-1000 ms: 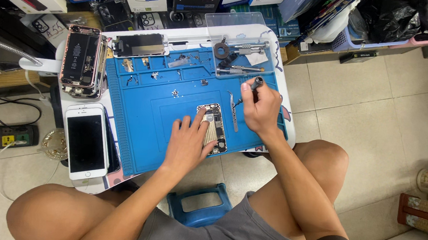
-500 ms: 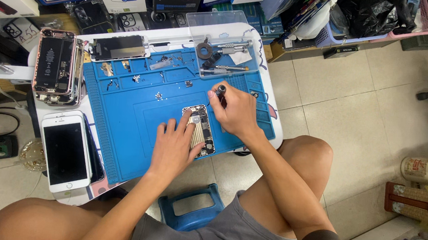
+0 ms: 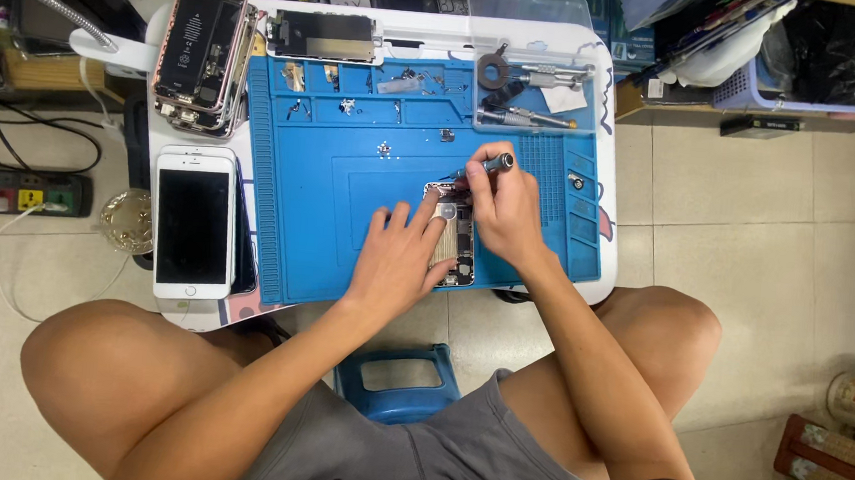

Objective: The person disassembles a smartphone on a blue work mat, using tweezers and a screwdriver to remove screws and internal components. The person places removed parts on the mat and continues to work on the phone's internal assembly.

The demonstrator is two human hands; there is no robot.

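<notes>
A blue mat [image 3: 350,195] is covering the white bench [image 3: 608,162], and an opened phone [image 3: 453,240], insides showing, is lying on it. The left hand [image 3: 396,258] is pressing it flat; the right hand [image 3: 505,210], now lower than before, is gripping a screwdriver [image 3: 488,165].
</notes>
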